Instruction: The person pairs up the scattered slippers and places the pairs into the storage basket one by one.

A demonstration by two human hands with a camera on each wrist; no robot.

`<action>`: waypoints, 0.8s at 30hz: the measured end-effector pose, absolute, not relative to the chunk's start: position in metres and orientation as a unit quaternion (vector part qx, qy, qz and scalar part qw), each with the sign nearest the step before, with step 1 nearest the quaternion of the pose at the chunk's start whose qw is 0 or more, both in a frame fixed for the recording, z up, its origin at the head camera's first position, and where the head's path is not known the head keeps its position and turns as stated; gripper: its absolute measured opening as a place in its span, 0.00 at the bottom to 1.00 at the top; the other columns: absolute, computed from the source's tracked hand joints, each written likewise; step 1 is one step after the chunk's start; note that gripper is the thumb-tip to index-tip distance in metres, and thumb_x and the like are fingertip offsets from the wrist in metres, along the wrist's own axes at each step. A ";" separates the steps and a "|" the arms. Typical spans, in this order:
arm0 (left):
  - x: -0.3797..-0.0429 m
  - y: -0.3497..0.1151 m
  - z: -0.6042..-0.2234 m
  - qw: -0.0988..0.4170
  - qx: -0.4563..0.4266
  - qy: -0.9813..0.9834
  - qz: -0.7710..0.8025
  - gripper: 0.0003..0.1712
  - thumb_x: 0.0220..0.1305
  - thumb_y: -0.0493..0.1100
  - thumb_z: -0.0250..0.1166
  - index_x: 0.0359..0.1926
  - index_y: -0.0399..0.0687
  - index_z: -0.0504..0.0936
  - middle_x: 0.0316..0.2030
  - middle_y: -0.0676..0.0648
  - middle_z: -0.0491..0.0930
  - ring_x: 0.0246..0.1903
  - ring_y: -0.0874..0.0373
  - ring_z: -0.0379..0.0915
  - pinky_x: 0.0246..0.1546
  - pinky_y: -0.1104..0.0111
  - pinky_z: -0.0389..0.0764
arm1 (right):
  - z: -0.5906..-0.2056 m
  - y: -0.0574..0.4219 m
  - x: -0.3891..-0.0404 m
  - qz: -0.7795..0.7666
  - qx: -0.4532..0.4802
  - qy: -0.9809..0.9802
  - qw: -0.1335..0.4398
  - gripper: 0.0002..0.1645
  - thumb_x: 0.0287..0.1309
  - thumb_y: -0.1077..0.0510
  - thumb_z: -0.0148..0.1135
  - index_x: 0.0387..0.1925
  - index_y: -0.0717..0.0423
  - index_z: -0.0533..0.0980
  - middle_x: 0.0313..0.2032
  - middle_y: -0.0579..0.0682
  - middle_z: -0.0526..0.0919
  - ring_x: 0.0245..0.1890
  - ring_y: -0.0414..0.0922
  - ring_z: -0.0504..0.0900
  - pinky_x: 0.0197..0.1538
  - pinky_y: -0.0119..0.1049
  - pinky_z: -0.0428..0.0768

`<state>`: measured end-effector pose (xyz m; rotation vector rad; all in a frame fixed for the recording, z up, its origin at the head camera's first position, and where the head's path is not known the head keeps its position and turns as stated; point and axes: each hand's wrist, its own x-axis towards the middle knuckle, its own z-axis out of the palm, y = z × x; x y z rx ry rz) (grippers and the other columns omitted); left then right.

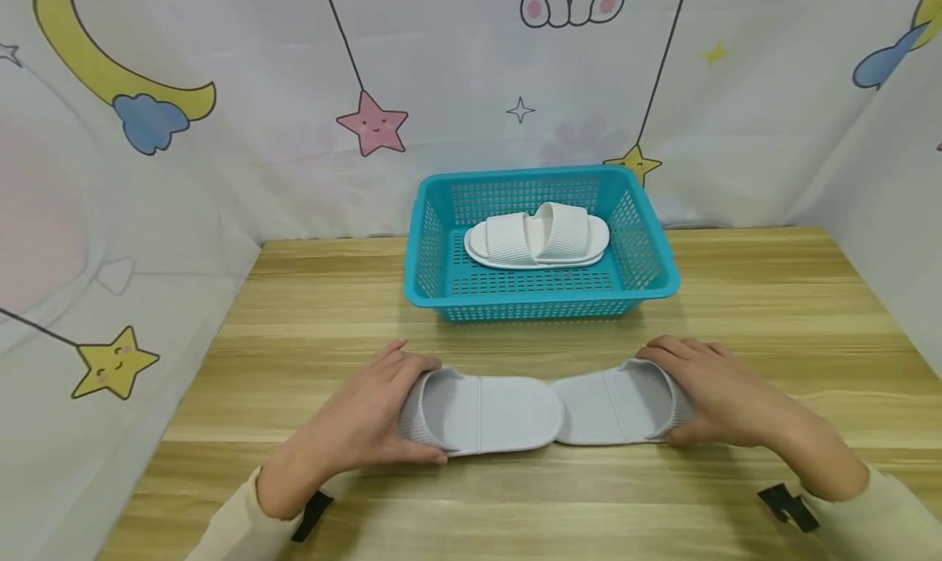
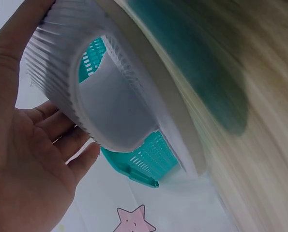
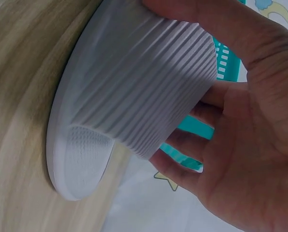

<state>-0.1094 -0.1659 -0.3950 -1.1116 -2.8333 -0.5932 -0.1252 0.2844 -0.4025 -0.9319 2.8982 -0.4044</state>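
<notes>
1. the left hand (image 1: 375, 414) grips one pale slipper (image 1: 511, 414) by its ribbed strap (image 2: 61, 58), at the lower centre of the frame, thumb on the near side and fingers on the far side.
2. the right hand (image 1: 728, 393) holds the second slipper (image 1: 585, 410) likewise by the strap, slightly right of centre.
3. between the hands the heel ends meet, overlapping, low over the wooden table (image 1: 515, 512).
4. cream sleeves (image 1: 246, 524) enter at the lower corners.
5. above centre, a blue basket (image 1: 540, 301) contains white slippers (image 1: 508, 238).
6. a patterned curtain (image 1: 456, 62) spans the frame's top.
</notes>
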 end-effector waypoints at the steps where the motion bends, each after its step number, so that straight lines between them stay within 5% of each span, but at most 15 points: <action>1: -0.109 -0.166 -0.395 0.024 -0.359 -0.914 -0.189 0.59 0.38 0.69 0.87 0.64 0.42 0.76 0.56 0.48 0.82 0.57 0.53 0.79 0.80 0.49 0.59 | -0.403 0.284 -0.125 -0.132 -0.303 0.943 0.034 0.55 0.25 0.45 0.90 0.62 0.52 0.78 0.58 0.49 0.81 0.59 0.58 0.80 0.56 0.68 0.76; 12: -0.107 -0.167 -0.396 0.030 -0.362 -0.910 -0.198 0.56 0.41 0.70 0.85 0.65 0.45 0.75 0.57 0.49 0.83 0.58 0.53 0.80 0.78 0.44 0.61 | -0.399 0.281 -0.124 -0.153 -0.295 0.942 0.046 0.55 0.31 0.45 0.87 0.66 0.53 0.76 0.62 0.50 0.78 0.62 0.58 0.77 0.59 0.68 0.72; 24: -0.108 -0.160 -0.387 0.065 -0.383 -0.900 -0.201 0.55 0.42 0.71 0.84 0.65 0.48 0.75 0.56 0.51 0.81 0.56 0.58 0.77 0.75 0.47 0.69 | -0.385 0.255 -0.112 -0.210 -0.335 0.918 0.024 0.55 0.33 0.47 0.86 0.67 0.51 0.73 0.61 0.43 0.73 0.62 0.48 0.70 0.61 0.56 0.70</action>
